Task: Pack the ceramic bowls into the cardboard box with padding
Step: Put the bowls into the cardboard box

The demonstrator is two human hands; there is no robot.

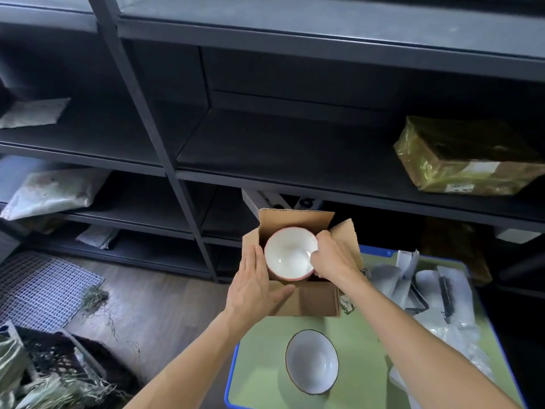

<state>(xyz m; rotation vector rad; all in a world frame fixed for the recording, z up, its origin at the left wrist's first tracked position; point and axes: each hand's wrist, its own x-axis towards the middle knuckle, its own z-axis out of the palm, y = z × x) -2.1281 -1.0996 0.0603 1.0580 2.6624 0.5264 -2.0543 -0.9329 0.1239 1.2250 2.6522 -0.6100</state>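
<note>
I'm seeing the right hand (333,258) pinching the rim of the pink-rimmed bowl (290,252), which is sitting in the mouth of the open cardboard box (312,299). The left hand (255,281) is pressing flat, fingers straight, against the box's left side. The dark-rimmed bowl (312,361) is lying on the green table (259,364), apart from the box

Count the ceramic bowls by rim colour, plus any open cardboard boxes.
red-rimmed bowl: 1
black-rimmed bowl: 1
cardboard box: 1
Total: 3
</note>
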